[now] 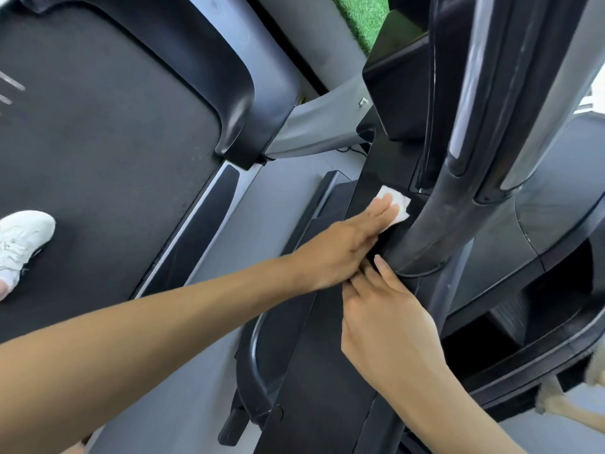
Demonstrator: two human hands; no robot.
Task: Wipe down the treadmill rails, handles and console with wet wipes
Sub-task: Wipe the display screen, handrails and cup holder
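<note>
Head view: left hand [353,244] flat, fingers straight and pressed together, pushing a crumpled white wet wipe [402,204] onto a glossy black flat treadmill rail [327,339], just beside a thick black round handle [435,208]. Much of wipe hidden under fingers. Right hand [389,319] resting on same rail, fingers loosely extended, some hidden behind left hand. White sneaker [23,240] cut off at left edge, on dark treadmill belt [98,152].
</note>
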